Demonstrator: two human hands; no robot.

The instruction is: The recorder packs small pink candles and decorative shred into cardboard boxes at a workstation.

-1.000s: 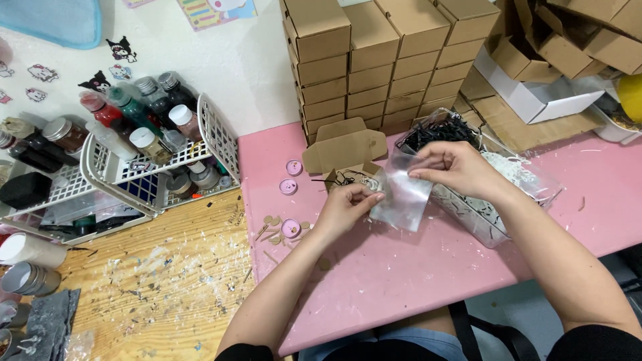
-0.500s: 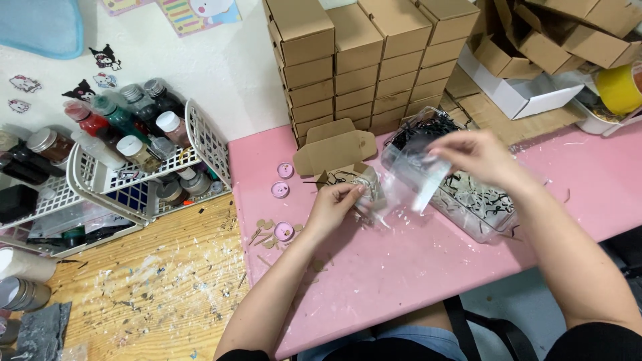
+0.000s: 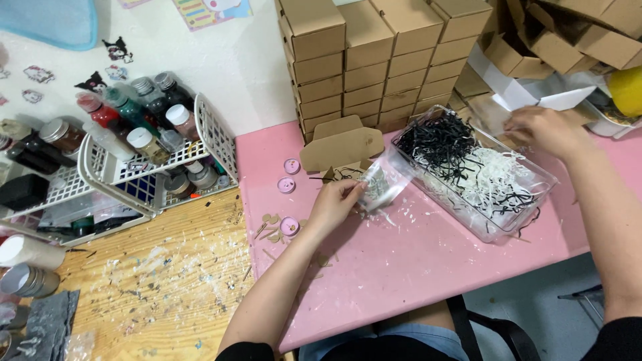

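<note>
My left hand (image 3: 336,204) holds a small clear plastic bag (image 3: 378,185) with a pale item inside, low over the pink mat (image 3: 414,261). Just behind it lies an open brown cardboard box (image 3: 341,145) with its flap up. My right hand (image 3: 545,130) is stretched to the far right, beyond a clear plastic tub (image 3: 471,175) of black and white shredded paper. Its fingers are curled near some flat cardboard; whether they grip anything cannot be made out.
Stacks of closed brown boxes (image 3: 374,57) stand against the wall. Loose folded boxes (image 3: 535,47) pile at the back right by a yellow object (image 3: 627,90). A white wire rack (image 3: 144,164) of paint bottles sits left. Small pink round pieces (image 3: 289,175) lie on the mat.
My right hand let go of the bag and reached away to the far right. My left hand keeps the bag, now lower, by the open box.
</note>
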